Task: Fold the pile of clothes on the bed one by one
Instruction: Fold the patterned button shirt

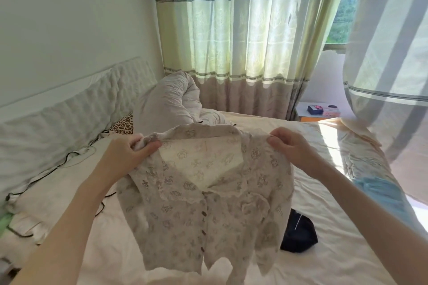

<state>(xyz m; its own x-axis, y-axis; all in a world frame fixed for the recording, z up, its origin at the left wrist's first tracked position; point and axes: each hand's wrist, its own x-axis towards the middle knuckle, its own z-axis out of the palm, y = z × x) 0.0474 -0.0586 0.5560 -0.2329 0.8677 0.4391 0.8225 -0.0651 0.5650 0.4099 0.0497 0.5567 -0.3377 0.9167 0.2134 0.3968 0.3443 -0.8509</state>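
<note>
I am holding the printed button-front shirt (208,192) up over the bed (335,250), left hand (129,152) and right hand (291,148) each pinching a shoulder, and I judge that keeping both shoulders level and taut will be letting it lie flat for folding.

**Printed shirt held up over the bed**

The left hand (128,151) and the right hand (291,147) each pinch a shoulder of a beige printed button-up shirt (203,203), holding it spread above the bed (335,227). A dark garment (298,236) lies on the sheet, just right of the shirt's hem. Striped curtains (243,41) hang behind.
</note>
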